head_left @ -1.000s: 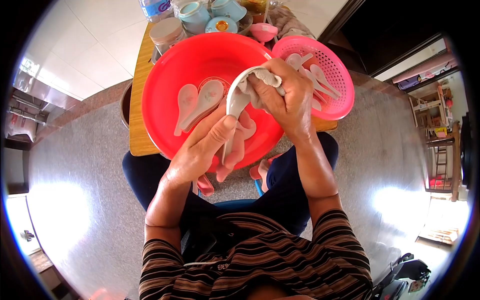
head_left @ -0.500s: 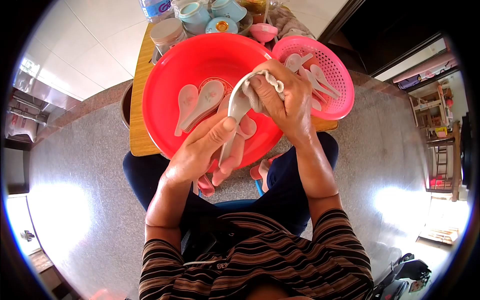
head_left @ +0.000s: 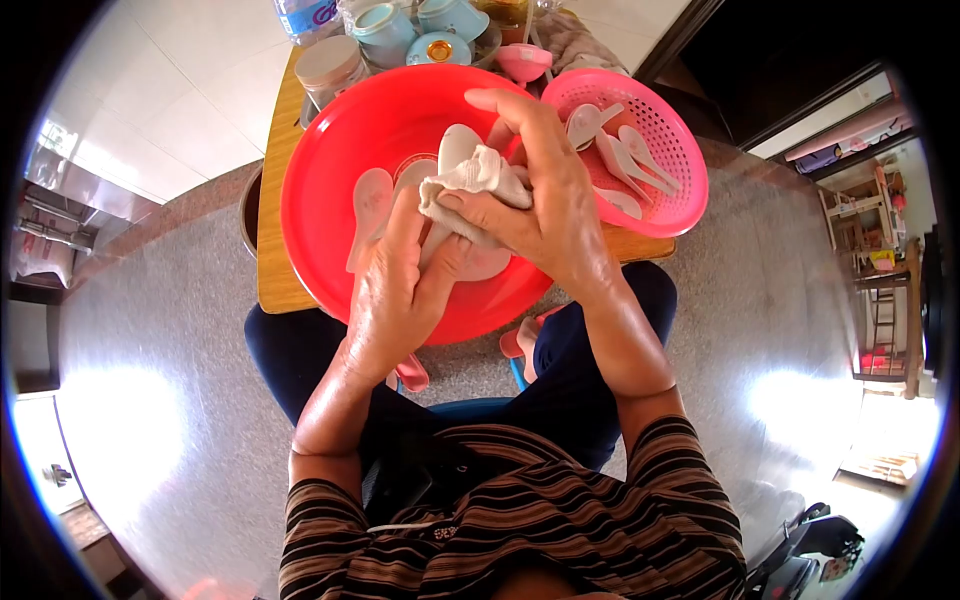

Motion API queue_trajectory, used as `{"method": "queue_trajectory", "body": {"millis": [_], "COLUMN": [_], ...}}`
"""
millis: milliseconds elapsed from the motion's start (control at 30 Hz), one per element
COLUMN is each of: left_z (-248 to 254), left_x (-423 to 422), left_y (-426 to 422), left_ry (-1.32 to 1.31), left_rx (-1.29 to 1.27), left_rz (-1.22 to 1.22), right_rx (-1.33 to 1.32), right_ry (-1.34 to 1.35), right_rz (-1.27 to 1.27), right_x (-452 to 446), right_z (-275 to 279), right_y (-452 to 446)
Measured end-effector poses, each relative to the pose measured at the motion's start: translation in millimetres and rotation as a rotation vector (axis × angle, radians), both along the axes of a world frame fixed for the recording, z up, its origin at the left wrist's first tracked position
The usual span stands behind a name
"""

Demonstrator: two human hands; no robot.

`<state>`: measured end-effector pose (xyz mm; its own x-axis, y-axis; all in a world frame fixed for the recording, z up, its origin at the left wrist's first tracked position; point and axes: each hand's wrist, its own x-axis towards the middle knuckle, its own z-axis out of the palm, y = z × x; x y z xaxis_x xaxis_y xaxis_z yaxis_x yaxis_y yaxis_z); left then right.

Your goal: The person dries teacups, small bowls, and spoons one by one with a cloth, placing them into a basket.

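Note:
Over the red basin (head_left: 315, 240) I hold a white soup spoon (head_left: 458, 145) with its bowl pointing away from me. My left hand (head_left: 392, 290) pinches the lower part of the spoon, which is mostly hidden by fingers and cloth. A pale cloth (head_left: 470, 185) is wrapped over the middle of the spoon. My right hand (head_left: 555, 205) grips this cloth with the thumb on top, its index finger stretched out. More white spoons lie in the basin, one spoon (head_left: 372, 200) left of my hands; others are partly covered by them.
A pink colander (head_left: 690, 195) with several white spoons stands right of the basin on a wooden table (head_left: 275, 230). Behind are a lidded jar (head_left: 330, 65), light-blue cups (head_left: 385, 35), a small pink bowl (head_left: 525, 62) and a plastic bottle (head_left: 308, 18).
Both hands have turned the spoon, its bowl now facing away. The cloth has moved left and down onto the spoon's middle. My right index finger has straightened.

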<state>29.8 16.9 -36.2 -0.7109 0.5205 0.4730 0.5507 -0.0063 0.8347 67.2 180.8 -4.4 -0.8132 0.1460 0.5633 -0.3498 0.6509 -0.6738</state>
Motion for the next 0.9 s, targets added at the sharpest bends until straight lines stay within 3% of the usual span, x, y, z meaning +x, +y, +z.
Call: {"method": "queue_trajectory", "body": {"millis": [133,200,367,433,467,533,567,700,767,900], "left_z": [21.1,18.1,22.0,12.2,8.6,8.9,9.2,13.0,13.1,16.9], "left_x": [8.6,8.5,8.5,4.5,3.2,6.9,8.4,8.2,6.0,6.5], "left_y": [-9.6,-9.6,-12.8,-11.5,-10.9,-5.2,-3.5,-8.1,-13.2,-15.9], "left_ry": [-0.127,-0.005,-0.118,-0.165,-0.214,-0.223,-0.229,-0.179,-0.067,-0.195], "left_rx": [-0.145,-0.138,-0.179,-0.111,-0.043,0.034,0.112,0.011,-0.159,-0.183], "left_rz": [-0.146,-0.128,-0.16,-0.158,-0.155,-0.115,-0.072,-0.062,-0.131,-0.207], "right_rx": [-0.238,-0.621,-0.74,-0.949,-0.951,-0.506,-0.492,-0.573,-0.834,-0.916], "right_ry": [0.005,-0.27,-0.247,-0.267,-0.267,-0.166,-0.199,-0.158,-0.305,-0.231], "right_rz": [0.167,0.252,0.17,0.29,0.289,0.356,0.371,0.327,0.336,0.202], "right_x": [-5.6,4.6,2.2,1.9,-0.1,-4.9,-4.9,-1.6,3.2,2.8], "right_z": [-8.8,-0.7,-4.1,-6.6,-8.0,-10.1,-10.3,-6.2,-1.1,-3.3], "right_y": [6.8,4.3,2.5,-0.7,-3.2,-6.9,-5.0,-6.4,1.1,-0.8]}}
